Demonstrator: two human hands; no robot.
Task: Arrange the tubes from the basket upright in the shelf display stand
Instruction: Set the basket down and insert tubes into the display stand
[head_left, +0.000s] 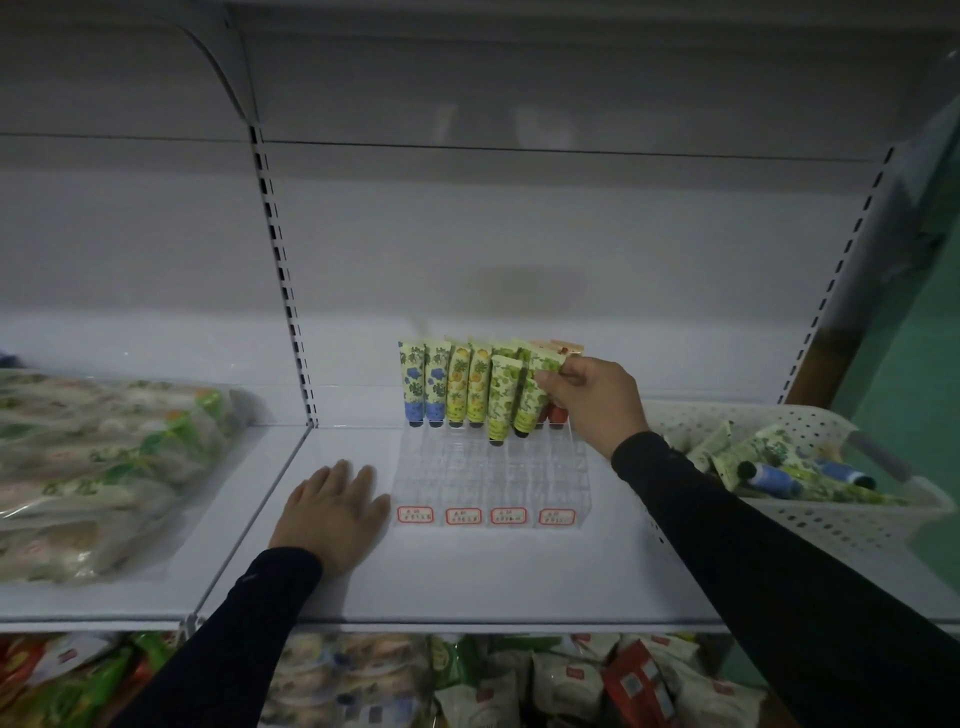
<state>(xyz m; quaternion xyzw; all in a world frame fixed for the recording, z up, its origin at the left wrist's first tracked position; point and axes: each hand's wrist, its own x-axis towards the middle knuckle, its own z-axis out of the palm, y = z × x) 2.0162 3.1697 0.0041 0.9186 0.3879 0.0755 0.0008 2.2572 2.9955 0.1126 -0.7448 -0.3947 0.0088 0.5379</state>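
The clear stand (488, 467) sits on the shelf (519, 571), and only its back part is filled. Upright along the rear are two blue tubes (423, 384), two yellow tubes (467, 387) and green ones, with red tubes (557, 410) partly hidden behind the right hand (597, 400). One green tube (503, 400) stands a row further forward. The right hand's grip pinches the top of another green tube (535, 395), which leans slightly, its cap down at the stand; I judge it is being seated, not yet released. The left hand (332, 512) lies flat on the shelf just left of the stand, its grip wide and holding nothing. Most of the front cells, above the four red labels (485, 516), show nothing in them. The basket (831, 525) to the right holds a good many tubes lying loose, so I judge the task to be early, with most of it left.
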